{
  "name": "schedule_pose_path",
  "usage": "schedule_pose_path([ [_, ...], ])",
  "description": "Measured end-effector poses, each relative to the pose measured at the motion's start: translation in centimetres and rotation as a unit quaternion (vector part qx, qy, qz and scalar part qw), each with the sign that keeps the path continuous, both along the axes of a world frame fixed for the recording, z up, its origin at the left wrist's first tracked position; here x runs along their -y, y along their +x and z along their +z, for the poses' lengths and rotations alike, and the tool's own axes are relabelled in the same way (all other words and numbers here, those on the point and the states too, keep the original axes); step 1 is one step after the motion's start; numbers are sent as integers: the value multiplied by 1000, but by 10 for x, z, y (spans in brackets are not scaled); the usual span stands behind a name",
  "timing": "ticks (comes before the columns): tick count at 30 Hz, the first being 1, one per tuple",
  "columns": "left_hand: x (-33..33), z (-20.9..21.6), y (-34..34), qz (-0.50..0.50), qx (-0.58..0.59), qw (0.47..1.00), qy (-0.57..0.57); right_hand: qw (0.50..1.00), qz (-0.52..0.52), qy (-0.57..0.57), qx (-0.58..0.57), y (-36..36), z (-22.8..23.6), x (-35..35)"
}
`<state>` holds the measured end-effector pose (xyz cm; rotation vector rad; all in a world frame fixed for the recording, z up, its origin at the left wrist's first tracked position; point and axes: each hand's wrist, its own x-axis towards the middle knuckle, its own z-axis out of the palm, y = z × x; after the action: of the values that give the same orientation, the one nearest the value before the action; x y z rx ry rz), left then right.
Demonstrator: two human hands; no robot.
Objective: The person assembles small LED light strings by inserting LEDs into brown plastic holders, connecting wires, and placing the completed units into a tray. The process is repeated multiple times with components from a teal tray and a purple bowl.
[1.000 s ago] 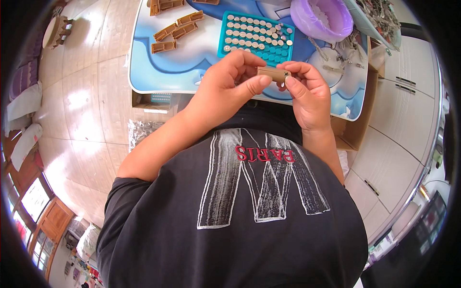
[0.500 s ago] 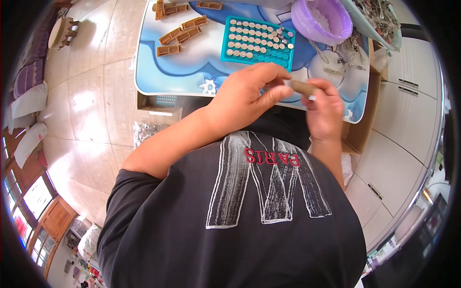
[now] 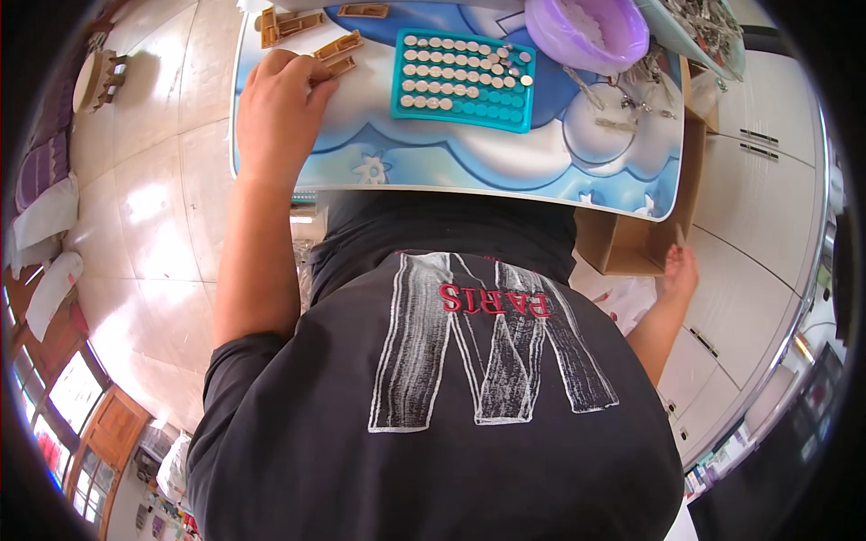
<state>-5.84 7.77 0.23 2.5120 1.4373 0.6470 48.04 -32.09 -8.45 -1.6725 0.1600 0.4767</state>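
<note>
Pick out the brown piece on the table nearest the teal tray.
The brown piece near the table's far edge: its right end reaches closest to the teal tray's upper-left corner. The other visible ones end farther left.

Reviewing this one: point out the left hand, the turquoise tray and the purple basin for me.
Left hand (image 3: 278, 117), head view: back of the hand.
Turquoise tray (image 3: 426, 116), head view: rim nearest the wearer.
Purple basin (image 3: 577, 59), head view: outer wall.
</note>
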Motion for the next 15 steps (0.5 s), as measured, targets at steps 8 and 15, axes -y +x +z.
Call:
schedule_pose_path([
  [8,20,46,9,-67,185,958,-208,959,21,-93,268,-56,46,-85],
  [15,52,60,33,-443,82,807,-383,786,370,-129,479,-184,104,-218],
])
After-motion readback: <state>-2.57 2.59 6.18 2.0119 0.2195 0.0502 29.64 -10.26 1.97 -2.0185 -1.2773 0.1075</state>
